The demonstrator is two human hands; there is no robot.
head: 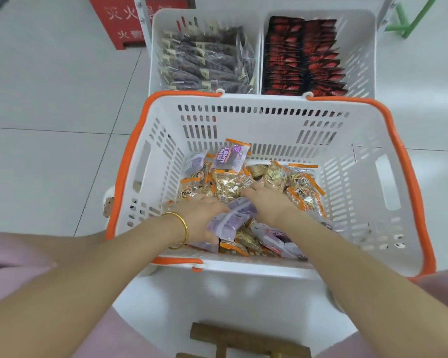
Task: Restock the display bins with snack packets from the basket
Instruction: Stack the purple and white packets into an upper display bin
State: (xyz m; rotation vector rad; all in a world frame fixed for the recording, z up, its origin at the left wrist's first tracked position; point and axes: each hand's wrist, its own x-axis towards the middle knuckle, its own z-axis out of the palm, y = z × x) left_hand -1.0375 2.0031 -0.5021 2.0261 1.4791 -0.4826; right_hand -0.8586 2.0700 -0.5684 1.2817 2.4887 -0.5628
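A white basket [264,120] with orange handles holds a heap of orange-and-gold snack packets [228,184] and purple ones. Both of my hands are down inside it. My left hand [199,218], with a gold bangle on the wrist, grips a bunch of purple packets [230,218]. My right hand [267,202] lies palm down over the heap, its fingers reaching onto the gold packets and its inner edge against the purple bunch. Beyond the basket stand two white display bins: the left bin [154,60] holds purple packets, the right bin [362,58] red-and-black packets.
The basket sits on a white stand [217,301]. A red box [119,19] with white characters stands on the tiled floor at the back left, and green metal legs [409,21] show at the back right. A brown wooden piece [243,342] lies below.
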